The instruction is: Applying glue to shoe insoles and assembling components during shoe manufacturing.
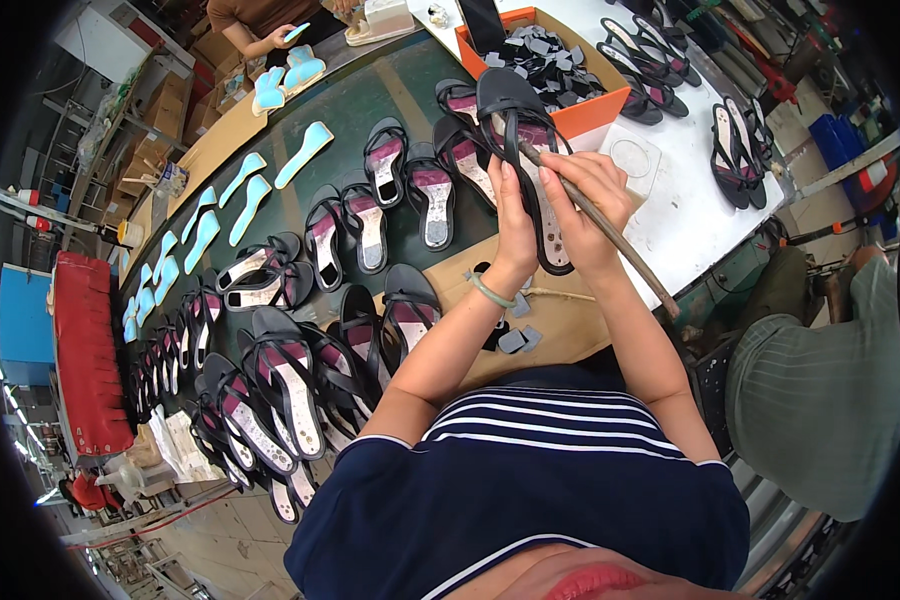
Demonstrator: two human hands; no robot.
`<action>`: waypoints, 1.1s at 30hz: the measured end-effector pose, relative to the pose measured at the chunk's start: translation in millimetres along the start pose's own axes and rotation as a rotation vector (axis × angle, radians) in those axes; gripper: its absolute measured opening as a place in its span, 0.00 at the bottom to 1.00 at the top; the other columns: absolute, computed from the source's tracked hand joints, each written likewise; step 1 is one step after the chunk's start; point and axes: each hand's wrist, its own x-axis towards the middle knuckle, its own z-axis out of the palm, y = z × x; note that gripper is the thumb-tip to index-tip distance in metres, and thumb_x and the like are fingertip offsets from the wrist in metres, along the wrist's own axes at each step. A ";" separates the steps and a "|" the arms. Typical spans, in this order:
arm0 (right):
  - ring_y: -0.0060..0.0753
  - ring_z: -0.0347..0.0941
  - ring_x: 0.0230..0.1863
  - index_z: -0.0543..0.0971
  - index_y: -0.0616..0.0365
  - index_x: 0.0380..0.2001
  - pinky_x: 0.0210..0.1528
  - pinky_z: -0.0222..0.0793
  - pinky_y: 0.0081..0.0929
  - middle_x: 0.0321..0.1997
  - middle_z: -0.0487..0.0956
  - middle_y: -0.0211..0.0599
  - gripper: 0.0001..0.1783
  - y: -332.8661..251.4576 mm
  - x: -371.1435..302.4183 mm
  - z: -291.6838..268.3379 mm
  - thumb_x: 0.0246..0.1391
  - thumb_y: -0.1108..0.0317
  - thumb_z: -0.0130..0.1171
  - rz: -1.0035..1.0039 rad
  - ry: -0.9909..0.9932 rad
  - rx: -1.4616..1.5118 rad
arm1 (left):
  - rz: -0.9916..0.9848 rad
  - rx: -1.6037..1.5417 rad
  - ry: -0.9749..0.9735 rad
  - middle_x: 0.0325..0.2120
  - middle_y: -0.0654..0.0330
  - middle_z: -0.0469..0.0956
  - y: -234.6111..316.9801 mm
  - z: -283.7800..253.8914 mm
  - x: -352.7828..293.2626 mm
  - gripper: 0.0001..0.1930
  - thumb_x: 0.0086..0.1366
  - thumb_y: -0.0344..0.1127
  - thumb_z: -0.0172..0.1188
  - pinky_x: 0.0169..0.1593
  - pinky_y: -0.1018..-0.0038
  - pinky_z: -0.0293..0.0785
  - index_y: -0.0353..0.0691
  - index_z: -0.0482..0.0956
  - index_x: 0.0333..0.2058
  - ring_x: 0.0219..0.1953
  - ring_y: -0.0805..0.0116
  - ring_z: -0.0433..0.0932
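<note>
At one o'clock we hold the black sandal (508, 100), toe toward twelve; we judge it wants firm bracing so the straps (512, 135) don't twist. The brown rod (618, 242) slants from its tip near the straps out toward five o'clock, and we would work it in short, even pushes, sparing the insole (553, 238). Our left hand (513, 225) points toward twelve, fingers clamped on the sandal's left edge. Our right hand (595, 195) leans toward eleven, fingers closed round the rod; whether its tip goes under a strap we cannot tell.
</note>
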 end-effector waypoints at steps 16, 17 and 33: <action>0.30 0.74 0.38 0.85 0.55 0.31 0.43 0.61 0.27 0.31 0.83 0.32 0.08 19.6 35.4 -30.8 0.42 0.71 0.67 -0.031 -0.236 0.078 | -0.047 0.008 -0.066 0.45 0.62 0.72 12.2 11.7 -4.3 0.22 0.72 0.54 0.32 0.49 0.72 0.73 0.47 0.62 0.54 0.46 0.72 0.75; 0.30 0.75 0.36 0.84 0.56 0.30 0.39 0.63 0.26 0.30 0.83 0.33 0.08 20.7 40.5 -32.6 0.42 0.71 0.67 -0.055 -0.256 0.115 | -0.042 0.005 -0.072 0.45 0.62 0.72 14.8 13.6 -5.0 0.22 0.73 0.54 0.32 0.49 0.72 0.74 0.47 0.62 0.54 0.45 0.72 0.75; 0.29 0.75 0.32 0.82 0.67 0.30 0.37 0.67 0.23 0.28 0.80 0.40 0.06 4.2 45.3 -71.2 0.46 0.77 0.62 0.220 -0.394 0.301 | 0.070 0.075 -0.087 0.47 0.59 0.71 15.0 4.7 -2.2 0.21 0.73 0.49 0.30 0.49 0.73 0.74 0.46 0.58 0.57 0.47 0.71 0.74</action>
